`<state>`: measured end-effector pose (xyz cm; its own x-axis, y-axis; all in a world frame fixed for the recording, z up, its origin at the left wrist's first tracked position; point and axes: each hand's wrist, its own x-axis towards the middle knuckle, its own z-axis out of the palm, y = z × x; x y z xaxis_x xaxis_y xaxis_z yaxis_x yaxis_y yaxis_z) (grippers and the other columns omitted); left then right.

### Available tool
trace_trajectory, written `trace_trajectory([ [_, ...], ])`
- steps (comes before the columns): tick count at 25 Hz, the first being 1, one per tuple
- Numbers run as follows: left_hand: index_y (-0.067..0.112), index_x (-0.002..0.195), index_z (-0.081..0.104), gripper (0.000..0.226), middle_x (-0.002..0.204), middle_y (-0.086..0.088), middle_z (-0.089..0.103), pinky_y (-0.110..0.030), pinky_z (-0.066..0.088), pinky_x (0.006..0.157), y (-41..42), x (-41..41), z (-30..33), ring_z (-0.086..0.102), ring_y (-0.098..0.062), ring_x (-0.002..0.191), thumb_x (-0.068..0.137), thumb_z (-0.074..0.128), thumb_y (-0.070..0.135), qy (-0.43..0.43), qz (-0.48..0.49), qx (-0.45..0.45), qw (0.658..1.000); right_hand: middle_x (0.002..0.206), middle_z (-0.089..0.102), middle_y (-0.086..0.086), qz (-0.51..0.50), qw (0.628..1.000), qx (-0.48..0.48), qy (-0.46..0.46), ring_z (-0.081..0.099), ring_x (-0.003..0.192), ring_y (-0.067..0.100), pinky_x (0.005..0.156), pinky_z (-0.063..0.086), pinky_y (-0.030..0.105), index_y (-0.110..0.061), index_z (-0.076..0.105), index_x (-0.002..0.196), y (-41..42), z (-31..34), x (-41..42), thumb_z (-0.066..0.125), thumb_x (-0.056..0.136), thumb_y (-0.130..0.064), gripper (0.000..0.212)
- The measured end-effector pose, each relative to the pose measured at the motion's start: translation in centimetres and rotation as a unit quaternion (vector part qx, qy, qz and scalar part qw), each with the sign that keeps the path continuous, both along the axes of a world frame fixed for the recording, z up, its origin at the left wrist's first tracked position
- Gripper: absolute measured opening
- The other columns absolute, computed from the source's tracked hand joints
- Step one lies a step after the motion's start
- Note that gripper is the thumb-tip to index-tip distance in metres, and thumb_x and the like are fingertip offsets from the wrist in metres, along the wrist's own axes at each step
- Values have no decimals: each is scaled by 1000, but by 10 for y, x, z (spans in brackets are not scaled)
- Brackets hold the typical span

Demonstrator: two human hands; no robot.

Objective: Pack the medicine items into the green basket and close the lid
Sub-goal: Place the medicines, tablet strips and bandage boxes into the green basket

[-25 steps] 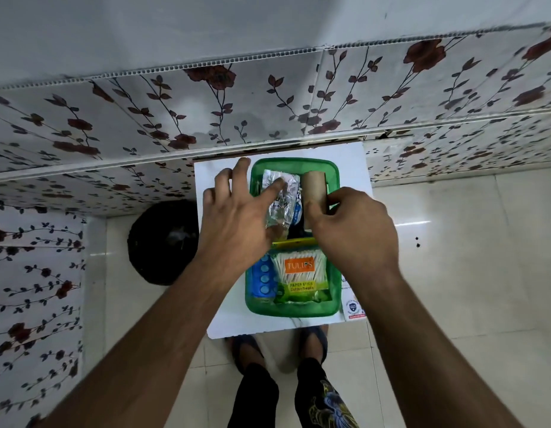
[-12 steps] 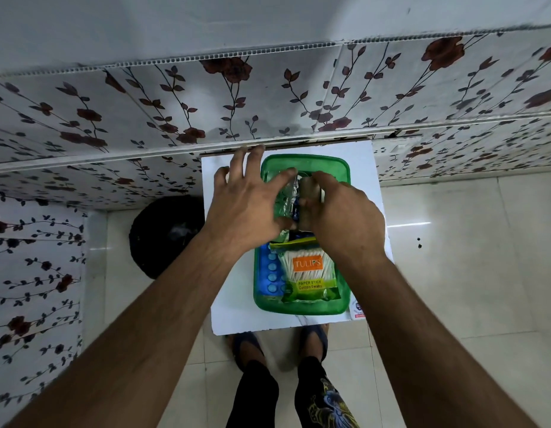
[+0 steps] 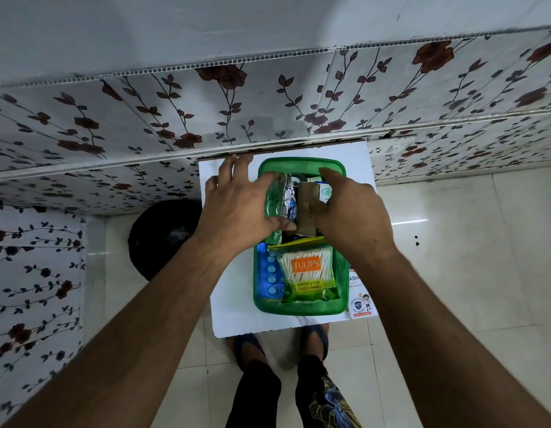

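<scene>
at the near edge, two feet in sandals (image 3: 278, 341) are showing under a white board (image 3: 227, 291), partly hidden by it. the green basket (image 3: 298, 310) is sitting on that board with its top uncovered. in its near half a pack of cotton swabs (image 3: 308, 273) is lying face up, and a blue blister strip (image 3: 269, 278) is lying just left of it, partly tucked under the pack. a printed paper (image 3: 360, 299) is peeking out at the basket's right side, mostly hidden.

farther in, both forearms are reaching over the basket's far half. the left hand (image 3: 237, 205) is curling its thumb and fingers around a clear foil packet (image 3: 281, 199), its other fingers spreading past the far board edge. the right hand (image 3: 351, 208) is pinching a brown cardboard roll (image 3: 308, 208) between thumb and fingers, palm down. whatever is lying beneath the hands is too dark and covered to make out. a black round object (image 3: 163, 236) is sitting on the floor to the left, half hidden by the left arm.
</scene>
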<state>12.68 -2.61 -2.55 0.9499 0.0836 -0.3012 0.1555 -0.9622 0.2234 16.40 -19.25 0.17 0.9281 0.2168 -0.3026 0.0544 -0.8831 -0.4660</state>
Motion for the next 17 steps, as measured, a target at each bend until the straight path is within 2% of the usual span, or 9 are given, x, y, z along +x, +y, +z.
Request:
trace_trajectory([
  [2,32,134,51,78,149,-9,33,-51,29,108,-2,-5,9,23,-30,141,67,69,68,-27,11,-30,999,82,73,-2,-51,997,44,-25,68,83,26,73,52,33,-26,62,125,-20,7,-1,64,88,-34,38],
  [4,28,126,57,56,143,-9,40,-50,33,105,-7,-12,20,31,-29,135,77,71,51,-71,26,-57,996,66,65,-12,-130,987,85,-46,66,69,19,66,49,28,-26,68,111,-51,8,-5,67,88,-32,24],
  [5,25,122,60,47,139,-9,44,-49,36,104,-11,-15,25,35,-29,132,80,70,43,-96,33,-73,992,65,63,-13,-170,981,84,-46,66,67,18,63,46,27,-25,69,105,-69,5,-8,67,87,-32,19],
  [7,20,114,65,32,129,-8,51,-46,40,100,-23,-21,34,44,-28,123,83,68,30,-141,52,-116,982,73,66,-11,-207,978,31,1,66,73,20,64,44,29,-25,68,104,-102,-12,-20,68,85,-36,22],
  [10,16,103,68,20,117,-6,57,-41,47,90,-52,-20,40,53,-24,110,85,62,20,-175,49,-183,966,104,67,2,-172,971,-74,148,64,89,21,73,47,33,-24,58,121,-137,-53,-49,76,75,-50,56],
  [12,15,100,70,17,111,-5,60,-39,51,84,-74,-14,39,57,-23,102,85,61,17,-174,30,-206,962,111,65,2,-162,963,-82,198,65,92,22,77,54,38,-25,51,121,-146,-75,-64,81,66,-54,69],
  [14,15,99,70,17,107,-3,61,-36,51,80,-93,-10,36,59,-21,99,85,61,16,-158,8,-220,963,104,66,-2,-174,962,-64,200,67,86,21,76,58,43,-28,49,114,-150,-86,-68,83,66,-51,63],
  [17,19,100,69,17,106,2,60,-38,51,80,-113,-7,29,57,-19,101,87,59,20,-129,-7,-240,962,90,67,-5,-208,957,-31,202,67,77,19,71,59,40,-27,53,103,-155,-95,-66,82,73,-38,43],
])
